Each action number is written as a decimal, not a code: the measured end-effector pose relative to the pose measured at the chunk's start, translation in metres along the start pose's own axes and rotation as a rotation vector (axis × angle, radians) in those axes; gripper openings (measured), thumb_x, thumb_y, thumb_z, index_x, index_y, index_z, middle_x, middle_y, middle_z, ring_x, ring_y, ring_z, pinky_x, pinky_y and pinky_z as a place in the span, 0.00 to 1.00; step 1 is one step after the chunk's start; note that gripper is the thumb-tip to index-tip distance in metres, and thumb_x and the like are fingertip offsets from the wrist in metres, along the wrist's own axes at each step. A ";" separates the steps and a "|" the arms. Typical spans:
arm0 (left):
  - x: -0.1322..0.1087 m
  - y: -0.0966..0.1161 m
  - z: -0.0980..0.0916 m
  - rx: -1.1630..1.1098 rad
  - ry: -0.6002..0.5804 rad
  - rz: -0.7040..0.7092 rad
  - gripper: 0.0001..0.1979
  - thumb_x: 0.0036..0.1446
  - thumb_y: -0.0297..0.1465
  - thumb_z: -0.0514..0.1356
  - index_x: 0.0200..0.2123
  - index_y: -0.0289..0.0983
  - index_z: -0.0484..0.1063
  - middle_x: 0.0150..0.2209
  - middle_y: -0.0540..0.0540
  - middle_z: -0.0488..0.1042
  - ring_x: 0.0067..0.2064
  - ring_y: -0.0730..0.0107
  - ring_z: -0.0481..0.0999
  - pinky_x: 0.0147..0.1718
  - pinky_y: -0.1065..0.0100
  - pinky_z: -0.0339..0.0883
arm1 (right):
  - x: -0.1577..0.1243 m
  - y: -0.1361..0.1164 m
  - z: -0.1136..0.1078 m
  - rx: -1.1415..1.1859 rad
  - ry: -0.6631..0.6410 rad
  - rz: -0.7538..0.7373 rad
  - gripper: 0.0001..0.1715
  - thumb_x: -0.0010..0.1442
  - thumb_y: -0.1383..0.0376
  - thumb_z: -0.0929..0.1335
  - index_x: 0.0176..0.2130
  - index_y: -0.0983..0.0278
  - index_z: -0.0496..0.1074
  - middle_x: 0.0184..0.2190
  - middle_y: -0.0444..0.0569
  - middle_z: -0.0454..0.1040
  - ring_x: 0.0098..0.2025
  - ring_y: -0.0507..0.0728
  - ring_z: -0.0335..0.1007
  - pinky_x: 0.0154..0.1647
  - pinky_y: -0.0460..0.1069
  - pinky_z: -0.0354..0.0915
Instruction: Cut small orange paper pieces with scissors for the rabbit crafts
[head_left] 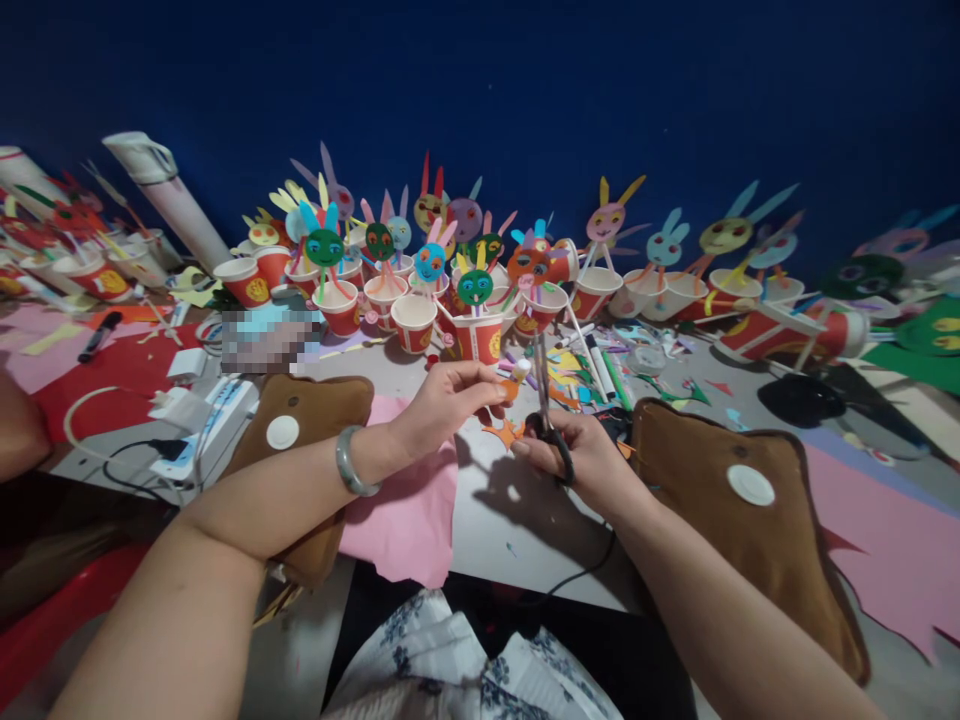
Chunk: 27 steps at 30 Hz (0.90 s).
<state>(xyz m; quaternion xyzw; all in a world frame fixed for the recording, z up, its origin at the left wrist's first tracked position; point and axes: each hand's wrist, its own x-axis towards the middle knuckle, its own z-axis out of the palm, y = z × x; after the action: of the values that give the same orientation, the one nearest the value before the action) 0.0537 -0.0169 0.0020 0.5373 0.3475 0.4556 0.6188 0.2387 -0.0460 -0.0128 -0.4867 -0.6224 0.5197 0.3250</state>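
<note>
Orange paper scrap [513, 387] is pinched in left hand [442, 402]; scissors [543, 385] are gripped in right hand [589, 462].
Scrap shape is hidden by fingertips [491, 378]; blade gap cannot be made out.

No readable text, labels or numbers anywhere. The red paper cups [478, 338] carry a round yellow emblem, too small and blurred to make out.

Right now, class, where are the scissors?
In the head view, right of centre: the scissors are in the right hand, blades up, beside the orange cut-out in the left hand.
</note>
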 end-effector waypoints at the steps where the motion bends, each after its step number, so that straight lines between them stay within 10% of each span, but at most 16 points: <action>1: 0.000 -0.001 0.000 -0.004 -0.006 -0.017 0.06 0.51 0.30 0.61 0.25 0.33 0.73 0.24 0.50 0.72 0.26 0.76 0.71 0.27 0.72 0.65 | 0.000 0.000 0.000 0.025 0.029 0.000 0.24 0.47 0.50 0.75 0.22 0.64 0.66 0.15 0.40 0.62 0.18 0.48 0.53 0.18 0.45 0.50; 9: -0.006 -0.008 0.008 0.108 -0.036 -0.090 0.10 0.52 0.33 0.62 0.24 0.32 0.72 0.23 0.49 0.71 0.25 0.77 0.69 0.26 0.72 0.63 | 0.000 0.012 -0.002 0.158 0.236 -0.040 0.17 0.47 0.55 0.76 0.32 0.63 0.73 0.22 0.43 0.70 0.22 0.52 0.64 0.23 0.46 0.60; 27: -0.005 -0.010 0.006 0.170 -0.130 0.005 0.07 0.51 0.30 0.63 0.29 0.31 0.70 0.27 0.48 0.72 0.27 0.78 0.69 0.27 0.74 0.64 | -0.001 0.003 0.002 0.100 0.127 -0.063 0.15 0.47 0.59 0.75 0.22 0.65 0.69 0.15 0.40 0.63 0.18 0.48 0.55 0.18 0.45 0.50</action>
<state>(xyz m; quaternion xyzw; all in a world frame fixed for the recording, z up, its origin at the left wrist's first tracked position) 0.0590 -0.0232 -0.0066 0.6173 0.3428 0.3901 0.5909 0.2378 -0.0472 -0.0161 -0.4822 -0.5887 0.5077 0.4038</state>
